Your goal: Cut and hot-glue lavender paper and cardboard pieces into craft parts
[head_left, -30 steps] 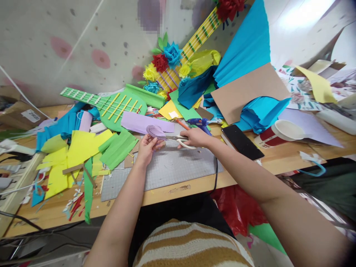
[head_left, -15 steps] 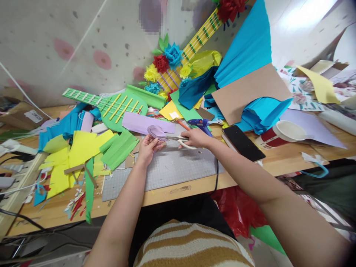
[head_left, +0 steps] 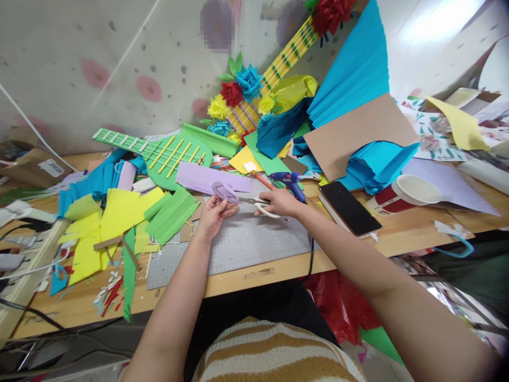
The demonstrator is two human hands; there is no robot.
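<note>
Between the fingertips of my left hand (head_left: 217, 215) is a small curved piece of purple crepe paper (head_left: 225, 191), pinched above the grey cutting mat (head_left: 254, 249). My right hand (head_left: 280, 203) grips a pair of white-handled scissors (head_left: 265, 210). Their metal blades point left and reach the edge of the purple piece; whether they are parted I cannot tell. Just behind lies a flat purple paper strip (head_left: 212, 178). A blue glue gun (head_left: 289, 180) rests beyond my right hand, beside an orange stick-like tool (head_left: 265, 180).
A green paper guitar (head_left: 175, 154) and a flower-trimmed yellow one (head_left: 274, 74) stand behind. Yellow paper sheets (head_left: 119, 209) and scraps cover the left side. On the right are a phone (head_left: 350, 207), a paper cup (head_left: 403, 193) and brown cardboard (head_left: 361, 132).
The purple piece has shifted slightly and tilts a little differently at the scissor blades. Both hands keep their grip. The whole view has moved very slightly.
</note>
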